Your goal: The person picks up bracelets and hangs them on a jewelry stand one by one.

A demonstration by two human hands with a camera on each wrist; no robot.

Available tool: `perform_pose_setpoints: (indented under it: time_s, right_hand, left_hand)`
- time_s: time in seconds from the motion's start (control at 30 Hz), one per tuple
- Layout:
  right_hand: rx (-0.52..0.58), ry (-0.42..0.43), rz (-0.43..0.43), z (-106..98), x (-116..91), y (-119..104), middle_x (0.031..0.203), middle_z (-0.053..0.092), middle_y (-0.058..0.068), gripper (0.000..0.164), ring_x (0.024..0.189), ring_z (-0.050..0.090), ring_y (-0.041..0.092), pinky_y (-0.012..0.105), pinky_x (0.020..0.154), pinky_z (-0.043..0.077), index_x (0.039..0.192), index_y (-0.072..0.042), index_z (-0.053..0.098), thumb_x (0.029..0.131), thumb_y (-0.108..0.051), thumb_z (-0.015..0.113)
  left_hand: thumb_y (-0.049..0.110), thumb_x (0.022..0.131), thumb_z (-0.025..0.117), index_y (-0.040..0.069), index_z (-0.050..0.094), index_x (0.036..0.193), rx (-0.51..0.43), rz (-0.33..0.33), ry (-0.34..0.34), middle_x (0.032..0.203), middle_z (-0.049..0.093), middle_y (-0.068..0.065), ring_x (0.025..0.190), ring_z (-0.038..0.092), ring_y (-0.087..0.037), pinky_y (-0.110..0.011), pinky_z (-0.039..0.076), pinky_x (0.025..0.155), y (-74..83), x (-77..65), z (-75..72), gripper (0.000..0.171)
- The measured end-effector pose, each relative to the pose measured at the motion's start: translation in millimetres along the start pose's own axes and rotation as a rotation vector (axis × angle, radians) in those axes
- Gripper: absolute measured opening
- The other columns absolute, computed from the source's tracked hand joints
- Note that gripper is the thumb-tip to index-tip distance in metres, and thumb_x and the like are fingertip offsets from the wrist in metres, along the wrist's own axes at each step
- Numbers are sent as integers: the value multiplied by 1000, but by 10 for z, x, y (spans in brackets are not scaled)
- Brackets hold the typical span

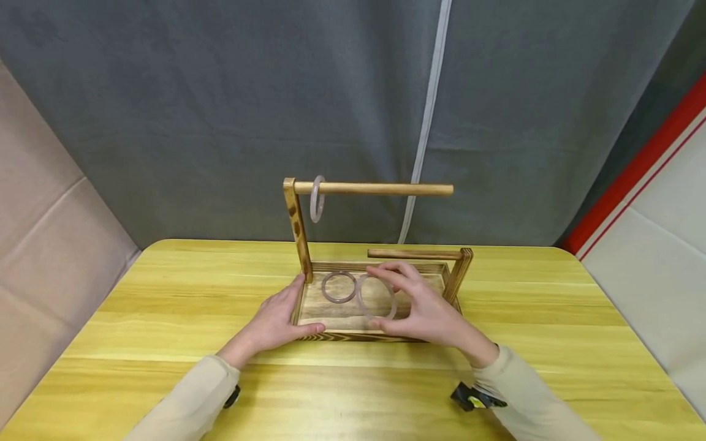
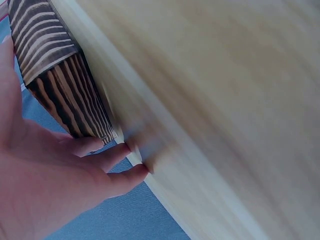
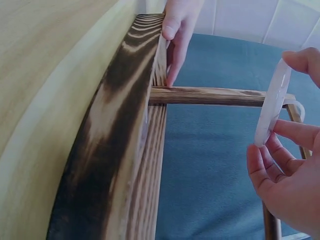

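Observation:
A wooden bangle stand (image 1: 331, 335) with a tray base and two bars sits on the table. My left hand (image 1: 274, 318) holds the tray's left end, thumb over the front rim and fingers along the side. My right hand (image 1: 421, 306) pinches a pale translucent bangle (image 3: 273, 102) between thumb and fingertips, lifted above the tray. To its left, a greyish bangle (image 1: 339, 301) lies flat in the tray. Another pale bangle (image 1: 314, 205) hangs on the tall upper bar (image 1: 380, 189), close to its left post.
The shorter bar (image 1: 413, 253) reaches leftward from the right post (image 1: 459, 278), just behind my right hand. A yellow wood-grain table (image 1: 182, 288) lies beneath the stand. Behind it hangs a grey curtain (image 1: 220, 122) with a pale strip.

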State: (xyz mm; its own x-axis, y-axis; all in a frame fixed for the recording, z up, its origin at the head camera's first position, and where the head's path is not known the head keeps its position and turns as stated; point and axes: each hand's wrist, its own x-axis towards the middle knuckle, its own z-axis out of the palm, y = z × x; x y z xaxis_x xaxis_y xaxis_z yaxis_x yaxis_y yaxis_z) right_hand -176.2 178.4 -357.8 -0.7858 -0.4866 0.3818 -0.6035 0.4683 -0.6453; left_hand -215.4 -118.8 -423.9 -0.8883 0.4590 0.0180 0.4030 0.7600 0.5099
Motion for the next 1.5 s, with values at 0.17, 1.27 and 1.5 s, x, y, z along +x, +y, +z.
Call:
perform_pose_setpoints:
  time_s: [0.17,1.27,1.5]
  right_hand:
    - [-12,25,-40,-57,-12,-4,133,45,2,75,98,49,15,38,78,50,142,-17,51,75,-22,84]
    - [-123,137,-90,-509,-128,42,128,48,8,75,103,52,24,38,80,48,140,-8,51,73,-9,84]
    - [-148,159,-47,-617,-136,62,129,47,7,75,95,51,18,34,79,46,141,-7,50,73,-7,83]
  left_hand:
    - [62,81,66,-6,11,152,4,5,2,155,16,-25,139,24,-43,-62,20,109,5,0,0,112]
    - [60,81,68,-7,13,151,4,17,20,154,20,-27,137,26,-44,-61,22,108,21,-14,-14,111]
    - [60,81,68,-7,13,151,3,17,19,154,20,-27,137,26,-44,-62,22,108,26,-14,-16,112]
